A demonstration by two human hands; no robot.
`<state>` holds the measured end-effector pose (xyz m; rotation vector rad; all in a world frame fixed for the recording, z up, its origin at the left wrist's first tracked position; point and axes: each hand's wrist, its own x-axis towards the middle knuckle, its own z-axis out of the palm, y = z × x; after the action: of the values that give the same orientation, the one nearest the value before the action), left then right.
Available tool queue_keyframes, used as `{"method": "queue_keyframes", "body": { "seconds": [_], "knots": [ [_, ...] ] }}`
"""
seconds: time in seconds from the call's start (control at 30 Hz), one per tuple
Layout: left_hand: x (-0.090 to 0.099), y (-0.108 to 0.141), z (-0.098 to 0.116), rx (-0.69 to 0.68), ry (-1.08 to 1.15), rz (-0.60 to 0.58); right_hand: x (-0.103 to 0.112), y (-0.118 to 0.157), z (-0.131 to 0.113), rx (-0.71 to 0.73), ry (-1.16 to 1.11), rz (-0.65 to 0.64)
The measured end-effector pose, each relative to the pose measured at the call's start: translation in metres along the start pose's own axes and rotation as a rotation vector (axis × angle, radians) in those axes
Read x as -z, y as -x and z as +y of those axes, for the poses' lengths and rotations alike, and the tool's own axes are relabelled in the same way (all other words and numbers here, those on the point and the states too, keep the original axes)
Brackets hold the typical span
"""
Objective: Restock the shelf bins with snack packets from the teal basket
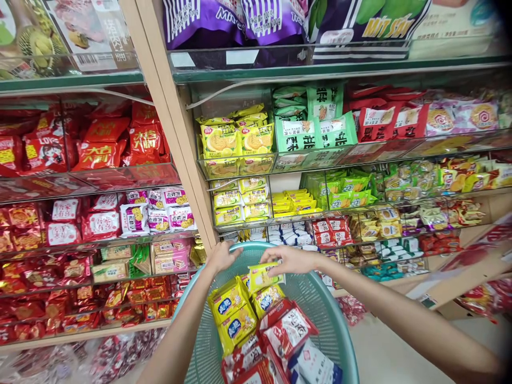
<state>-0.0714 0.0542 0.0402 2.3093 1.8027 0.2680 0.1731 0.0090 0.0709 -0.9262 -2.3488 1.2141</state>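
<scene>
A teal plastic basket (pixel 347 325) with perforated walls stands below the shelves. My left hand (pixel 223 257) is closed on its far rim. Inside the basket, near that rim, my right hand (pixel 291 260) grips a small yellow snack packet (pixel 261 277) between thumb and fingers. Under it lie yellow biscuit packs (pixel 234 314) with blue labels. Closer to me are red-and-white snack packs (pixel 290 330) and a white-and-blue packet (pixel 314 365).
Clear-fronted shelf bins fill the wall ahead, with yellow lemon biscuits (pixel 238 140), green packs (pixel 318 130) and red packs (pixel 394 121). A wooden upright (pixel 176 128) divides the shelving. Red sweets (pixel 102 149) fill bins on the left. Bagged goods (pixel 120 354) lie underneath.
</scene>
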Motion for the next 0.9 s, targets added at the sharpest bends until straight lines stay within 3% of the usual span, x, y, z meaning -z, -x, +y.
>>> {"method": "queue_keyframes", "body": {
  "seconds": [0.17,0.53,0.67,0.9],
  "knots": [
    [0.0,0.001,0.0,-0.003,-0.004,0.004,-0.013,-0.003,0.03,-0.057,-0.032,-0.127],
    [0.0,0.001,-0.001,0.006,-0.02,0.009,-0.029,-0.009,0.032,-0.046,0.0,-0.233],
    [-0.001,0.0,-0.002,-0.006,-0.02,0.011,-0.032,-0.009,0.033,-0.047,0.01,-0.218],
    [-0.002,0.0,-0.003,-0.016,-0.027,0.012,-0.037,-0.001,0.022,-0.022,0.248,-0.12]
  ]
}}
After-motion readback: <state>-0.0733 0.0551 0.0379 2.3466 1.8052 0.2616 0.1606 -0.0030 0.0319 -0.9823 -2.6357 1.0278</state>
